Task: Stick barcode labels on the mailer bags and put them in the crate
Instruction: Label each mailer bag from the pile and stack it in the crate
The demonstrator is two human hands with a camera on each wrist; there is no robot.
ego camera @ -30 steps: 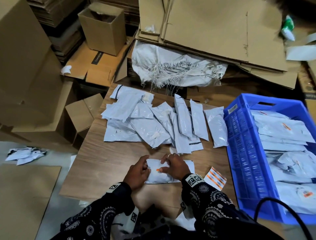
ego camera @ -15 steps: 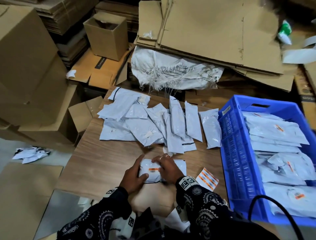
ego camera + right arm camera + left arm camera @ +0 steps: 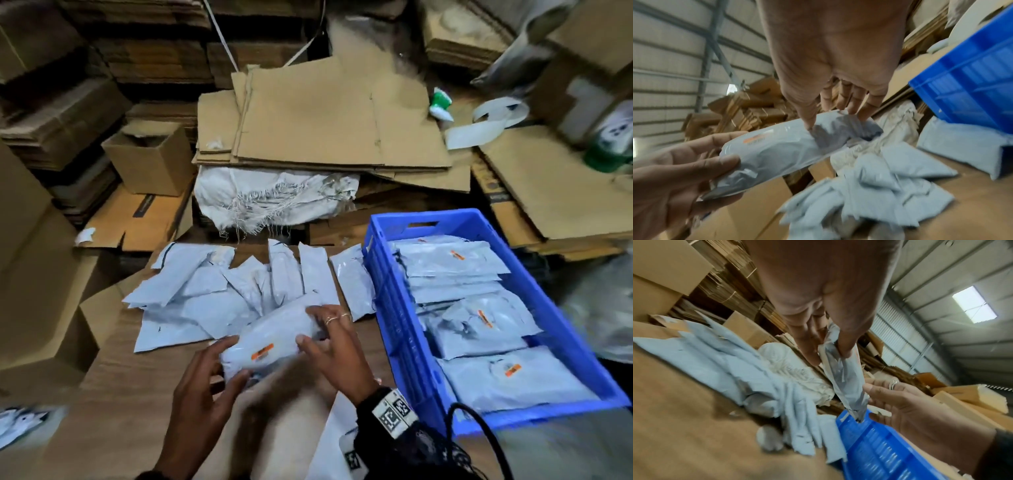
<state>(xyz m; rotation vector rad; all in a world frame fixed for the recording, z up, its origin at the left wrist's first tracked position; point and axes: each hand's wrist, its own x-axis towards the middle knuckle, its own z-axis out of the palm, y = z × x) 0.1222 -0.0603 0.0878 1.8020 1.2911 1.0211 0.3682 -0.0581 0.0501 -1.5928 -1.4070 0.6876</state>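
Right now you are working at a wooden bench [image 3: 113,363] that is standing among flattened cardboard [image 3: 329,116] and stacked cartons. Beyond its far edge a frayed white sack [image 3: 274,198] is lying under the cardboard sheets. On your right a blue crate [image 3: 394,308] is sitting on the bench, and labelled bags [image 3: 479,322] with orange stickers are lying inside it in overlapping layers. Across the far half of the bench a spread of unlabelled bags [image 3: 212,294] is lying fanned out, their edges overlapping, with the nearest one just beside the crate wall.

You are holding one bag [image 3: 274,335] up off the bench, above the near edge of the spread and left of the crate. Your left hand [image 3: 202,387] is gripping its near end, thumb on top and fingers curled underneath. Your right hand [image 3: 329,342] is pinching the far end, thumb pressing the top face and fingertips [image 3: 851,107] curling over the edge; rings are showing on two of its fingers. The bag is tilting, its far end higher.

An orange barcode label [image 3: 262,351] is sitting on the bag's upper face, between your two thumbs.
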